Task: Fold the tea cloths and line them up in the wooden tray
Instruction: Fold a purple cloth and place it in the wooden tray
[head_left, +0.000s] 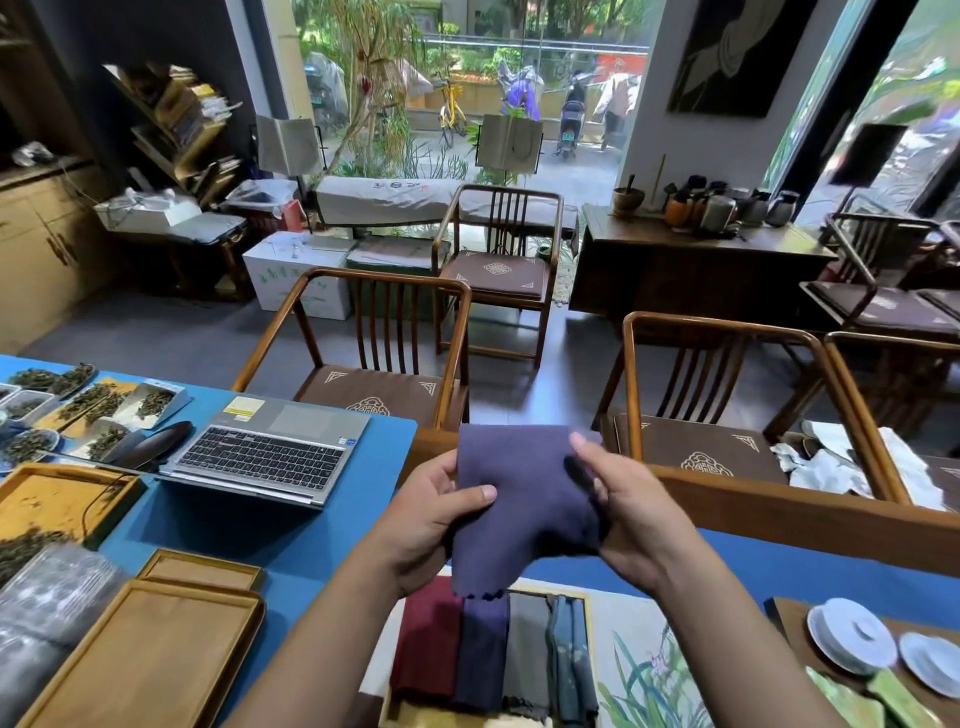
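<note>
Both hands are up over the near edge of the bench, holding a purple tea cloth (524, 499) between them — it hangs in the air, above the tray and not touching it. The left hand (431, 525) grips the cloth's left edge, thumb lying across the front and the fingers (441, 470) curled behind. The right hand (618, 514) pinches the right side, its fingers closed on the fabric with the cloth bunched in the grip. The cloth's lower corner droops down towards the tray.

Directly below, at the near edge, the wooden tray (584, 597) holds folded cloths lined up side by side: a dark red cloth (428, 644) on the left, then a folded purple cloth (483, 654), a grey cloth (527, 654) and a blue-grey cloth (571, 665) on the right.

To the left on the blue bench (260, 530) sit an open laptop (270, 452) and, nearer, two shallow wooden trays (150, 654). Far left — dishes of loose tea leaves (93, 402). Near right, small white plates (852, 642). Wooden chairs (374, 353) stand beyond the bench.
</note>
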